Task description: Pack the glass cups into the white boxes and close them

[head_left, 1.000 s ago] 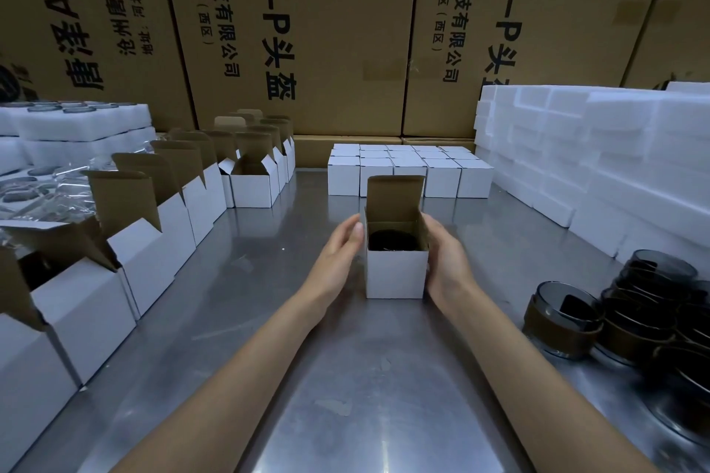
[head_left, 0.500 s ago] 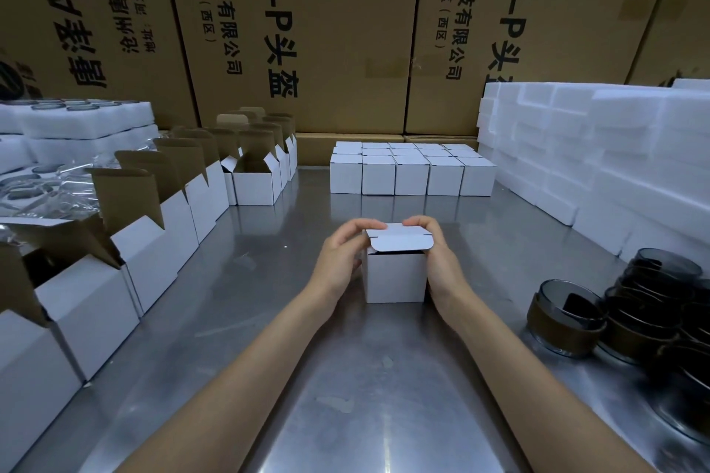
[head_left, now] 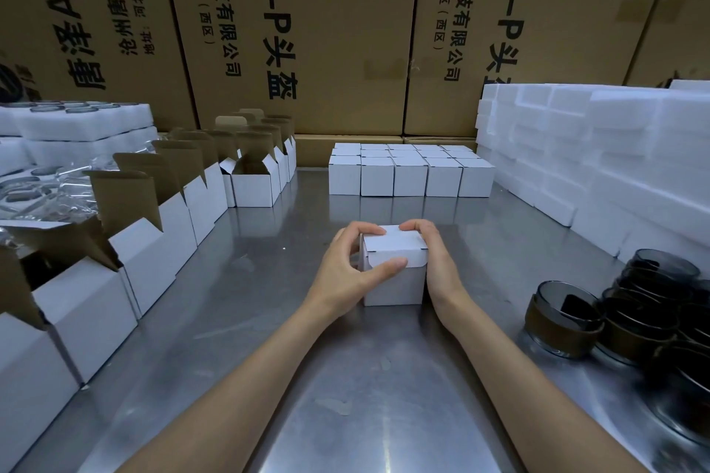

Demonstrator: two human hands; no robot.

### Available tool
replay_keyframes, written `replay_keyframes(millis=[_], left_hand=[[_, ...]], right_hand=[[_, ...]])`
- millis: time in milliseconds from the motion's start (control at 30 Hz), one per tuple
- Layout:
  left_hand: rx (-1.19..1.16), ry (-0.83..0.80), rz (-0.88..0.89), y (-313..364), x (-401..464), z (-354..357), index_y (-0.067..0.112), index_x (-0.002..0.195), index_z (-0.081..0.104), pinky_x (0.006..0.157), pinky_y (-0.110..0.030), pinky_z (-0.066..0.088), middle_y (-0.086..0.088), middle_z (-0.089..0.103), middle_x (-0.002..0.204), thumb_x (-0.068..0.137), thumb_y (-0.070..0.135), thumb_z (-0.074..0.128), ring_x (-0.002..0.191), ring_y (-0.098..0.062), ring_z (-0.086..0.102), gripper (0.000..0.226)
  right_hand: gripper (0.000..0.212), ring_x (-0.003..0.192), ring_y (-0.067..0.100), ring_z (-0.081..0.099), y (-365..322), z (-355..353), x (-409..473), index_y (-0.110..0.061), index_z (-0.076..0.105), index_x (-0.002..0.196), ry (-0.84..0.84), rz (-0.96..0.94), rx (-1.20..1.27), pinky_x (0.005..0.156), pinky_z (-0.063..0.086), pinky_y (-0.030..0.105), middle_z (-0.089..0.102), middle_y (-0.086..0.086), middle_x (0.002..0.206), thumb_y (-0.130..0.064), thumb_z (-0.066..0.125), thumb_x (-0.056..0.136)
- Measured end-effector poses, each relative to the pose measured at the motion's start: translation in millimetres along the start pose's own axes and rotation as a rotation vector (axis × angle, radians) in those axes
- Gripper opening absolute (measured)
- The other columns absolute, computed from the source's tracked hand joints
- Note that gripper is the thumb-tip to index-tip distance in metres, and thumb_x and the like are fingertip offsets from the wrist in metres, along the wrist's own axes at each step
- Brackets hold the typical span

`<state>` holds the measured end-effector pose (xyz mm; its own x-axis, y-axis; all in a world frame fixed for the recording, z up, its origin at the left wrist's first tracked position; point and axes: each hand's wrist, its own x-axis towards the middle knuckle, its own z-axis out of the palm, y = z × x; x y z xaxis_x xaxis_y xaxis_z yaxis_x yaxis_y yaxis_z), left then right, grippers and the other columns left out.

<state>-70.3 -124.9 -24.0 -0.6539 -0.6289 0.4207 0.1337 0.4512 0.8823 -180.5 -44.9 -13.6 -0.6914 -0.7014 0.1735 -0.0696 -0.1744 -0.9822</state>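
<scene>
A small white box (head_left: 395, 286) stands on the steel table (head_left: 269, 319) in front of me. Its lid is folded down over the top, and the tuck flap hangs over the front face. My left hand (head_left: 345, 273) grips the box's left side, fingers curled over the back edge and thumb pressing the flap. My right hand (head_left: 434, 261) grips the right side, fingers curled over the top back corner. The cup inside is hidden. Several dark glass cups (head_left: 568, 315) with brown sleeves are grouped at the right.
Open white boxes (head_left: 153, 250) with raised brown flaps line the left side. Closed white boxes (head_left: 411, 173) stand in rows at the back centre. White foam blocks (head_left: 595, 150) are stacked at the right, foam trays (head_left: 77, 123) at the far left, and big cardboard cartons (head_left: 326, 31) form the back wall.
The box's lid, upright a second ago, has been folded down over the dark cup. My left thumb has come round to the front and now presses the tuck flap.
</scene>
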Motion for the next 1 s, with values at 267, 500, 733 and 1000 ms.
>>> replay_keyframes(millis=[267,500,733,1000], left_hand=[[0.117,0.235,0.107,3.6,-0.3,3.2,0.025,0.094,0.071,0.091,-0.038,0.052,0.013,0.065,0.114,0.069,0.038,0.084,0.11,-0.001,0.059,0.031],[0.071,0.216,0.106,9.8,-0.1,3.5,0.021,0.093,0.07,0.085,-0.045,0.053,0.011,0.068,0.103,0.074,0.03,0.08,0.102,-0.012,0.063,0.023],[0.32,0.23,0.395,8.7,-1.4,0.0,0.016,0.093,0.076,0.083,-0.031,0.05,0.003,0.064,0.097,0.079,0.029,0.073,0.095,-0.013,0.063,0.019],[0.676,0.206,0.66,6.7,-4.7,-5.7,0.017,0.104,0.074,0.089,-0.037,0.048,0.001,0.068,0.101,0.085,0.034,0.065,0.094,-0.02,0.064,0.027]], right_hand=[[0.044,0.083,0.024,0.054,-3.6,3.1,-1.8,-0.016,0.054,0.084,-0.034,-0.064,0.071,0.078,0.045,0.038,0.059,0.013,0.09,-0.049,0.029,0.1],[0.031,0.087,0.01,0.053,1.0,1.9,-1.5,-0.019,0.054,0.091,-0.049,-0.103,0.009,0.082,0.042,0.029,0.057,0.0,0.093,-0.044,0.039,0.099],[0.014,0.065,-0.014,0.048,4.5,0.0,2.4,-0.011,0.054,0.095,-0.027,-0.154,-0.018,0.059,0.037,0.001,0.052,-0.01,0.086,-0.018,0.042,0.099],[0.014,0.07,-0.016,0.049,7.7,2.6,1.6,-0.02,0.054,0.09,-0.054,-0.16,-0.036,0.064,0.037,0.001,0.052,-0.009,0.089,-0.01,0.046,0.095]])
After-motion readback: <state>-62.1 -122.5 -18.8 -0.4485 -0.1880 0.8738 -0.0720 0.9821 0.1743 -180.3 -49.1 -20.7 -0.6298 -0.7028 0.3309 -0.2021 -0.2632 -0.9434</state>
